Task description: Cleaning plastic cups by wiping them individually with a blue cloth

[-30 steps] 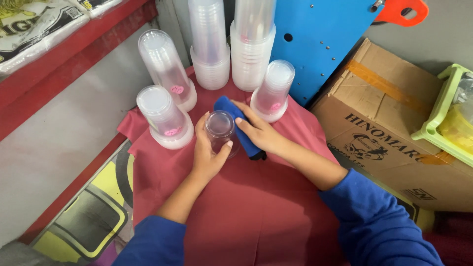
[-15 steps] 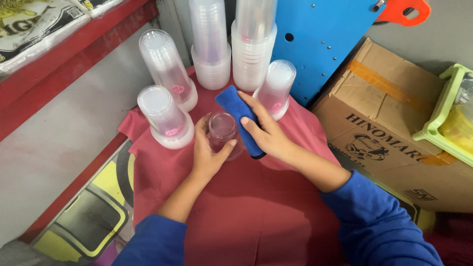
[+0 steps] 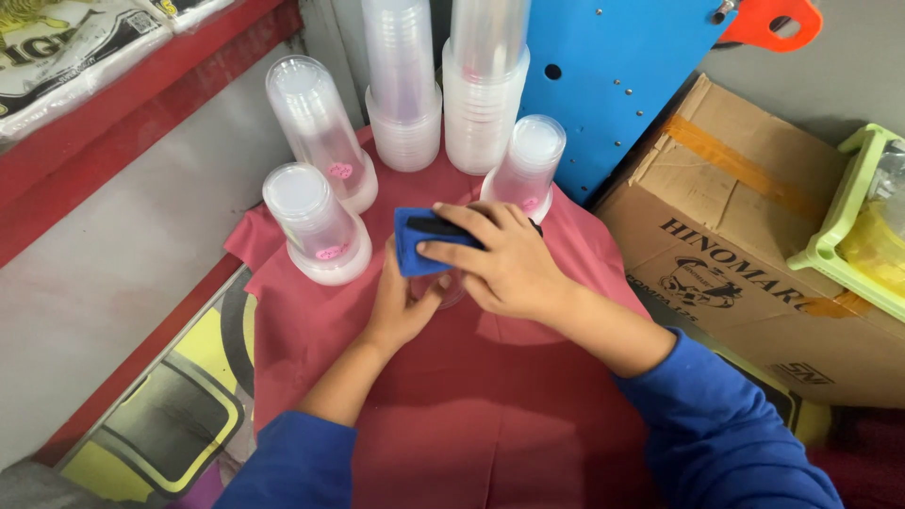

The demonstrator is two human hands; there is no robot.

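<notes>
My left hand [image 3: 398, 306] grips a clear plastic cup [image 3: 447, 288] that stands upside down on the red cloth [image 3: 490, 405]. Only the cup's lower rim shows. My right hand [image 3: 500, 256] presses a folded blue cloth [image 3: 412, 241] down over the top of that cup, fingers spread across it. Both forearms reach in from the bottom, in blue sleeves.
Stacks of upside-down clear cups surround the hands: two short stacks at left [image 3: 316, 226], two tall ones behind [image 3: 403, 85], one at right [image 3: 528, 165]. A blue metal panel [image 3: 613, 66] and a cardboard box [image 3: 754, 245] stand to the right, with a green basket [image 3: 848, 226] beyond.
My right hand has swung the blue cloth from beside the cup to on top of it, covering the cup's upturned base. The left hand has kept its hold.
</notes>
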